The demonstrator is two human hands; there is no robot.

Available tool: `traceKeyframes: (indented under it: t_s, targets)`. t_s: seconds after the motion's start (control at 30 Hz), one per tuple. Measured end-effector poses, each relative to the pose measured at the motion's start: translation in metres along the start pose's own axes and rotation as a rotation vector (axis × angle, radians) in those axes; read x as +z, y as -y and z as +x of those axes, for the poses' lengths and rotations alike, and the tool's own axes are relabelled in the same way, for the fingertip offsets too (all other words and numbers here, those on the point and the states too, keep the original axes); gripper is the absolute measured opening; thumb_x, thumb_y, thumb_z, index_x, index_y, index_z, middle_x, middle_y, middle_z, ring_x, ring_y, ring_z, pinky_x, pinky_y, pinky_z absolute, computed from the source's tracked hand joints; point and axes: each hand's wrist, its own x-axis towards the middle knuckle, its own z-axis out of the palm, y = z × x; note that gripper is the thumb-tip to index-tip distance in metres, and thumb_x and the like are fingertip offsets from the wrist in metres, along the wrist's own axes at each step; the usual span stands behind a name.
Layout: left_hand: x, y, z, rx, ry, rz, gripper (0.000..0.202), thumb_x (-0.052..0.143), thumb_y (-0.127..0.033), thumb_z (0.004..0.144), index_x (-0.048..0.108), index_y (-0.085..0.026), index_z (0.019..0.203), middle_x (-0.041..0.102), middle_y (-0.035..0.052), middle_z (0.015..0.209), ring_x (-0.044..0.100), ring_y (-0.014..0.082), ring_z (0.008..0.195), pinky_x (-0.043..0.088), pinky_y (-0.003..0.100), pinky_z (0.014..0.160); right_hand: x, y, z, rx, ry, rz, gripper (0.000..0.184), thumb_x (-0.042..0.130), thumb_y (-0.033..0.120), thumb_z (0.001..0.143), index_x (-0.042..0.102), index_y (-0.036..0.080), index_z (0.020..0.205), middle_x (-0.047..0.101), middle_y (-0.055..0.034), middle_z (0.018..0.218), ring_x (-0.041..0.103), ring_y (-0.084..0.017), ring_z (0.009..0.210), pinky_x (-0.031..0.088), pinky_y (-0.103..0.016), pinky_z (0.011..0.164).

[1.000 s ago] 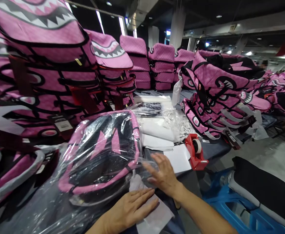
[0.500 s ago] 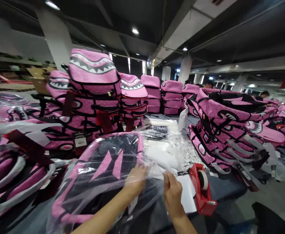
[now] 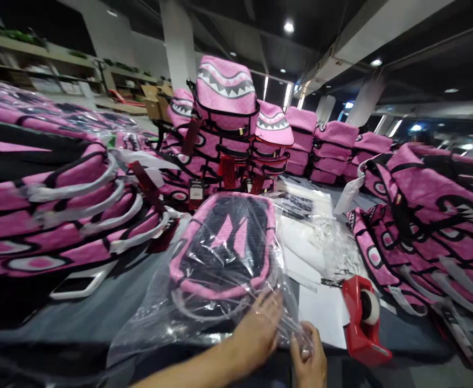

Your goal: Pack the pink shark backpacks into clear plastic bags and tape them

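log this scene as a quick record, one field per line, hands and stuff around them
center: pink-and-black bag inside clear plastic
left hand: laid flat at the plastic, by the bag's near edge
right hand: fingers closed on bunched plastic
right side: red tape dispenser beside white paper
left side: stacked pink bags

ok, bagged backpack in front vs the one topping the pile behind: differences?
The bagged backpack shows a black panel with pink shapes; the top backpack shows pink fabric with a toothy print. The bagged backpack lies on the table in clear plastic; the top backpack sits on a pile, no plastic visible. Both mix pink and black.
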Motion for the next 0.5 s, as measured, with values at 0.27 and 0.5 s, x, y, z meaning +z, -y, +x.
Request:
traceKeyframes:
  t_s: [0.27,0.5]
  targets:
    - [-0.111,0.062,-0.188,-0.591,-0.695,0.587,0.027,0.074,-0.034,0.09,0.069,-0.029,0.116,0.072,0.0111,0.116,0.06,0.0373,0.129,0.046,0.059,0.108,-0.006,-0.008,-0.033,0.209,0.113,0.111,0.047,0.062,0.072,0.083,0.05,0.027,0.083,0.057,0.0044,0.051,0.053,-0.016,0.038,0.041,-0.026,0.042]
    - [-0.127,0.088,-0.222,-1.246,-0.72,0.101,0.039,0.05,-0.064,0.093,0.057,-0.03,0.075,0.062,-0.0058,0.074,0.064,0.0255,0.076,0.059,0.055,0.078,-0.034,0.007,-0.005,0.103,0.065,-0.195,0.043,0.055,0.069,0.082,0.045,0.028,0.076,0.056,0.0027,0.052,0.061,-0.021,0.045,0.046,-0.03,0.049]
